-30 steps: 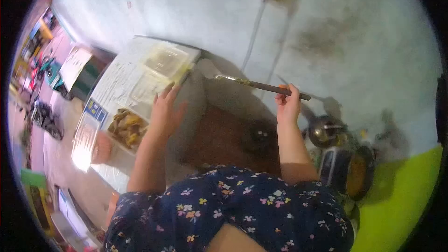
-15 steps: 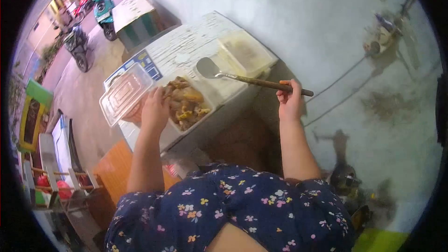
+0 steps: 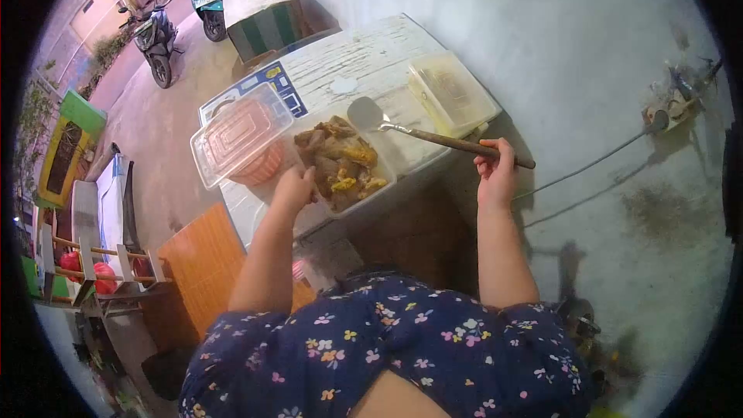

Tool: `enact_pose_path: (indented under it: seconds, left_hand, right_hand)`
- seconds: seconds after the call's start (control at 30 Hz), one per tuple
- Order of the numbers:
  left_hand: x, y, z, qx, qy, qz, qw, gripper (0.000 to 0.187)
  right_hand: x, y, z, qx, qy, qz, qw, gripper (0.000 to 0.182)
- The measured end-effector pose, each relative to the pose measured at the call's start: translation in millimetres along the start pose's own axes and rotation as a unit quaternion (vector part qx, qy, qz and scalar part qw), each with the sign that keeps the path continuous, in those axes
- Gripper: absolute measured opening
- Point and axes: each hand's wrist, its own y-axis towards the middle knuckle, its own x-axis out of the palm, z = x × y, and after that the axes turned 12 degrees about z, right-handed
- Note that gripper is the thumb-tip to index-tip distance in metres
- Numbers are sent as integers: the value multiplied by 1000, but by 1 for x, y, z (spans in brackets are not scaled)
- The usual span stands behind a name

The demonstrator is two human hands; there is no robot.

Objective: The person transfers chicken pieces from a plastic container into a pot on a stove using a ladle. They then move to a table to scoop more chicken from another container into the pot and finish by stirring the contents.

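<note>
My right hand (image 3: 498, 173) is closed around the wooden handle of a spatula (image 3: 433, 138). The spatula's flat metal blade hovers over the far right side of an open plastic container (image 3: 364, 203) full of seasoned chicken pieces (image 3: 340, 156). At the left edge of that container my left hand (image 3: 296, 188) has its fingers curled in, apparently gripping the rim; the fingertips are partly hidden. Just beyond the left hand, a clear plastic lid (image 3: 240, 135) rests tilted over a pink basket (image 3: 259, 166).
A second lidded plastic container (image 3: 457, 97) stands on the right of the worn white table (image 3: 340, 50). A blue-and-white printed sheet (image 3: 280, 85) lies at the far left. An orange-brown wooden surface (image 3: 193, 251) is below left. The wall (image 3: 573, 54) borders the right, with a cable (image 3: 588, 159) along it.
My left hand has drawn back toward me from beside the lid to the container's left edge. My right hand still holds the spatula over the container. The view has shifted left.
</note>
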Motion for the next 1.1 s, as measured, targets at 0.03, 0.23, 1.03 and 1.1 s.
enact_pose_path:
  seconds: [0.03, 0.23, 1.03, 1.1]
  left_hand:
    - [1, 0, -2, -5, -43, 9, 999, 36]
    - [19, 11, -18, 45, -150, 86, 984, 26]
    - [58, 0, 81, 29, -337, 17, 941, 17]
    - [65, 12, 79, 31, -336, 16, 941, 17]
  right_hand:
    - [0, -1, -1, -3, 0, 6, 1000, 31]
    - [-10, 5, -12, 12, 34, 12, 999, 31]
    - [-82, 18, -57, -35, 136, 130, 982, 27]
    - [-91, 21, -55, -42, 132, 109, 984, 27]
